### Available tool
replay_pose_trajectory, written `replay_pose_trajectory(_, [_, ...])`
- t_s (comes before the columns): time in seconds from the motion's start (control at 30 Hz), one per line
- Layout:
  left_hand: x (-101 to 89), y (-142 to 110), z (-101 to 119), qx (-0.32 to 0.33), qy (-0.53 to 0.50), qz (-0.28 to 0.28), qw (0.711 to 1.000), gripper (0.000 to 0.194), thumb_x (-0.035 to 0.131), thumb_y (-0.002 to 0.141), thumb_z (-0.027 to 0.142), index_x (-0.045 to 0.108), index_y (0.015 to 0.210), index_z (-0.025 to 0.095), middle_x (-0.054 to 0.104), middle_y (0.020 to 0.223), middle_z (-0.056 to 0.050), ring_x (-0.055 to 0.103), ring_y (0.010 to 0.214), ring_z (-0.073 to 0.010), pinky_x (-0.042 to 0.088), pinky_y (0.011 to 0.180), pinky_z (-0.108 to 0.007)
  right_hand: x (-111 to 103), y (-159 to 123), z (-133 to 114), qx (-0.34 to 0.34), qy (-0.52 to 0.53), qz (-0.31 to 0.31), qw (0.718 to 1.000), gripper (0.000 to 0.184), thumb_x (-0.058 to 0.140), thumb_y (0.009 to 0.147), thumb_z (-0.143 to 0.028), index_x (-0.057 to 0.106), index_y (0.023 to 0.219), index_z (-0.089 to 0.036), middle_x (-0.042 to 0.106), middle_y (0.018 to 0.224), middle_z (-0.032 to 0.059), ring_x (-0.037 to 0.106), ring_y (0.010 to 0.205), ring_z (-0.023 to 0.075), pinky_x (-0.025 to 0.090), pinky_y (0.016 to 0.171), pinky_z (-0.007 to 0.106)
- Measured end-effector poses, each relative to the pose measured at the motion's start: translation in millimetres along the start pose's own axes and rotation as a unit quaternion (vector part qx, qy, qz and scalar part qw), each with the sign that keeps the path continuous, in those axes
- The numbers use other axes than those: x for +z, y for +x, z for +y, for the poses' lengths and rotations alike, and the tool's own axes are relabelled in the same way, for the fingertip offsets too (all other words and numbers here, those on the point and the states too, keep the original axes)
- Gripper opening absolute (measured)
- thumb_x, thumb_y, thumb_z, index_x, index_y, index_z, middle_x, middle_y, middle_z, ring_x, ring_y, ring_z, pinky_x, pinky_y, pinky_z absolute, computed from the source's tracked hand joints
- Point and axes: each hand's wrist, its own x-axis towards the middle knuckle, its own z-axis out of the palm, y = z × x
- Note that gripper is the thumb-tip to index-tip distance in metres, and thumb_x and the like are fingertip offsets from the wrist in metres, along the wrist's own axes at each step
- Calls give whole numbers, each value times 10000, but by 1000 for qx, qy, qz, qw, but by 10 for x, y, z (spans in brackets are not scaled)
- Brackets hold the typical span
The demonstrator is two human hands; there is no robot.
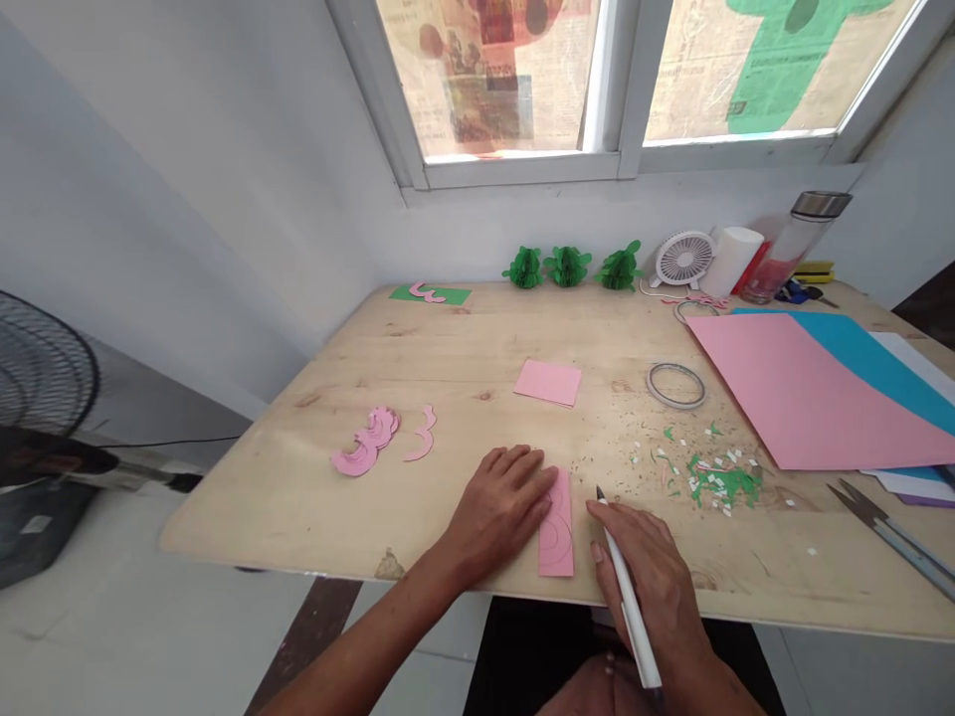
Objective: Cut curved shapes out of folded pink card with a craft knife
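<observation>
A narrow pink paper strip (556, 557) lies near the table's front edge, with curved outlines drawn on it. My left hand (503, 507) rests flat, its fingertips over the strip's left side and upper part. Just right of the strip, my right hand (649, 562) holds a white pen (631, 607), its dark tip pointing away from me and apart from the paper. Further up lies a small pink paper rectangle (548, 383). Over to the left are a pile of cut pink wavy pieces (365, 443) and a single wavy piece (423, 436).
Scissors (895, 532) lie at the right, beside large coloured sheets (813, 398). Green and white scraps (723, 479) and a tape roll (675, 385) are nearer the middle. Along the wall stand green paper shapes (568, 267), a small white fan (684, 259) and a bottle (795, 249).
</observation>
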Motion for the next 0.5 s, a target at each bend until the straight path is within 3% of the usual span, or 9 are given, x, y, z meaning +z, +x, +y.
replay_pose_trajectory(0.17, [100, 372, -329, -36, 30, 20, 999, 246, 435, 952, 209, 647, 1074, 178, 688, 1081, -109, 636, 1026, -235, 517, 886, -403, 35, -14, 2, -1, 6, -8, 1000, 365, 486, 888, -99, 565, 1238, -168, 730, 1050, 105, 697, 984, 240, 547, 871, 429])
replay_pose_trajectory(0.33, [276, 869, -592, -20, 74, -41, 996, 172, 471, 934, 153, 642, 944, 154, 674, 1077, -122, 636, 976, -235, 518, 830, -372, 37, -9, -27, 9, 6, 2, 1000, 351, 477, 892, -93, 560, 1228, -148, 729, 1020, 111, 698, 964, 239, 541, 874, 435])
replay_pose_trajectory(0.5, [410, 1063, -747, 8, 110, -118, 987, 162, 541, 953, 256, 629, 994, 127, 659, 996, -85, 637, 906, -190, 540, 790, -354, 31, -8, -47, 15, 9, 2, 1000, 356, 469, 882, -86, 565, 1218, -154, 733, 994, 107, 699, 953, 240, 540, 867, 435])
